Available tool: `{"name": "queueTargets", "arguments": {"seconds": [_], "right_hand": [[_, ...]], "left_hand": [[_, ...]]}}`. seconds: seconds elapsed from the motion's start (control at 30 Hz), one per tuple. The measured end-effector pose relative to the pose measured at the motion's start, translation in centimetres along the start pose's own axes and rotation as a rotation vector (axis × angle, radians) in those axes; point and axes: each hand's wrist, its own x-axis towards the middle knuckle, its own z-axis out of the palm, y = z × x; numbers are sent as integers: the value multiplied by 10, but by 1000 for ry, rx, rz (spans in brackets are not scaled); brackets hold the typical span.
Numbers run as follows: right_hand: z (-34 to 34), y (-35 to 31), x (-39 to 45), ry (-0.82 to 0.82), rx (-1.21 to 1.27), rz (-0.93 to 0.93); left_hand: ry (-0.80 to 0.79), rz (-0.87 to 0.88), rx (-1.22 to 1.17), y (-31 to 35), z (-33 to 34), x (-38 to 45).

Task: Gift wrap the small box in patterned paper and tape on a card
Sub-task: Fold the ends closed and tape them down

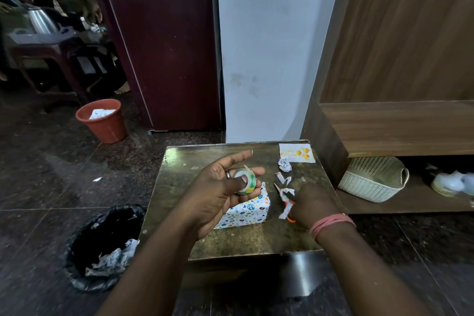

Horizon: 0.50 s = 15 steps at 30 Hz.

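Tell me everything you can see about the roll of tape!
The tape roll is a small ring of clear, shiny tape with a green and yellow side and a pale core. The left hand holds it up above the wrapped box, thumb pressed on the core, fingers behind it. A short loose end sticks up at the top.

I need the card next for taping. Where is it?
In the head view, the birthday card lies at the table's far right corner, just beyond a crumpled paper ball.

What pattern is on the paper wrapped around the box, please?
White with small multicoloured shapes on the box; head view.
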Motion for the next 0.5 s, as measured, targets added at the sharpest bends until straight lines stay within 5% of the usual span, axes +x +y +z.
{"name": "queueTargets", "arguments": {"seconds": [0.17,0.27,0.37,0.5], "right_hand": [[-24,-8,3,387,328,-269],[-47,-19,-12,84,823,-533],[-47,-24,-22,-187,767,-678],[-45,-25,-23,-213,775,-697]], "left_hand": [[-27,-27,67,-1,1,1],[-34,-45,76,-2,0,0],[-41,-52,100,-3,-1,0],[-38,-66,110,-4,-1,0]]}}
